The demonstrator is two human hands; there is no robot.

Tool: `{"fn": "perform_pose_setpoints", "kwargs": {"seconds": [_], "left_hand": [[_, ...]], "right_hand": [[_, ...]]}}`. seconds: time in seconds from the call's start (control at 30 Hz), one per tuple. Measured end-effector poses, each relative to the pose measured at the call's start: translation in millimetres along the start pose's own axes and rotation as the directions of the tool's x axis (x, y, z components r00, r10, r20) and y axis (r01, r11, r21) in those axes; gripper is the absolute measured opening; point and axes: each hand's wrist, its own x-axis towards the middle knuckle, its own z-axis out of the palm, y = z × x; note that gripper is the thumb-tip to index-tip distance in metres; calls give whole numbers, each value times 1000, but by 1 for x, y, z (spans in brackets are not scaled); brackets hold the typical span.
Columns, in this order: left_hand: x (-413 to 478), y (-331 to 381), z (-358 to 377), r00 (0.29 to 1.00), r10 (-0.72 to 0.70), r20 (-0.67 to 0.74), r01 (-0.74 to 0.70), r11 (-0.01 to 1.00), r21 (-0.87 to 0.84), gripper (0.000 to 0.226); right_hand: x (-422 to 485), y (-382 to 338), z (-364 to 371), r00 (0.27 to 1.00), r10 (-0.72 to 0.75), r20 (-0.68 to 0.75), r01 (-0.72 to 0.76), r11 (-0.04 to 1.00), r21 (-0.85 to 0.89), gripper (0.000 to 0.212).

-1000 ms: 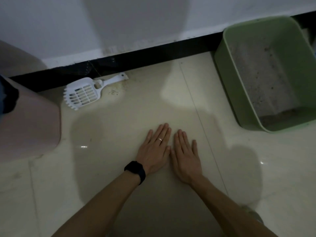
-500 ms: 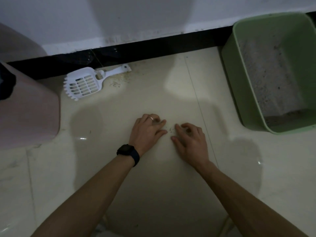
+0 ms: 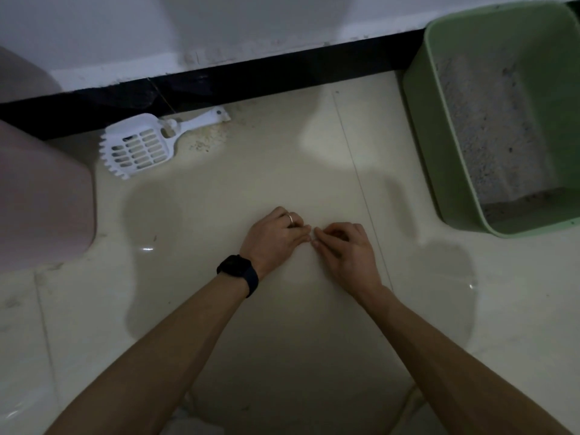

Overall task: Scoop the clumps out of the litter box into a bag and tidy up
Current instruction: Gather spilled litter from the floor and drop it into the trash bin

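While left hand and right hand touch fingertips, contents seem obscured.

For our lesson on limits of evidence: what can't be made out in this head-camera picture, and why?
Head view:
Whether the left hand or right hand pinches anything: curled fingers hide it.
Clumps in the litter box: too dim; its right side is cut off by the frame.
Pink object at left: cut off by the edge, unidentifiable.

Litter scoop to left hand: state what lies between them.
In the head view, only bare floor tile lies between the white litter scoop and the left hand; scattered grains sit aside, by the scoop's handle.
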Motion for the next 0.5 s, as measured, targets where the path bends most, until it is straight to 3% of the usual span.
{"fn": "perform_pose_setpoints", "kwargs": {"seconds": [0.17, 0.5], "left_hand": [[0, 5, 0, 998, 25, 52, -26, 999, 26, 11], [-1, 10, 12, 984, 169, 50, -176, 944, 278, 9]], "right_hand": [[0, -3, 2, 1000, 7, -26, -6, 1000, 5, 15], [-5, -3, 3, 999, 12, -38, -13, 1000, -12, 12]]}}
